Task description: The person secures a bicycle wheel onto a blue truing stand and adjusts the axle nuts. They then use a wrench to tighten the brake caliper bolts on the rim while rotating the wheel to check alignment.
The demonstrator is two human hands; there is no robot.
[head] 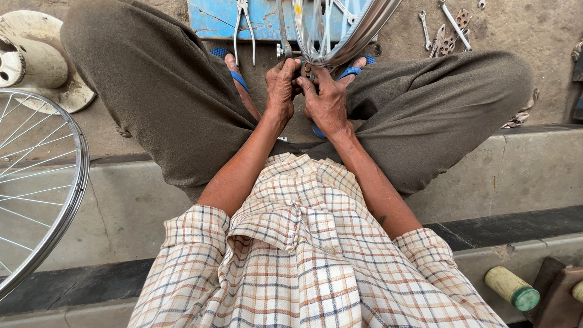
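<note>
Head view: both hands meet at the lower edge of a shiny wheel rim standing between the person's knees. The left hand and right hand have fingers curled together, pinching a small metal part at the rim; what it is cannot be told. Pliers lie on a blue board beyond. Spanners lie on the ground at upper right. A second spoked wheel stands at the left edge.
</note>
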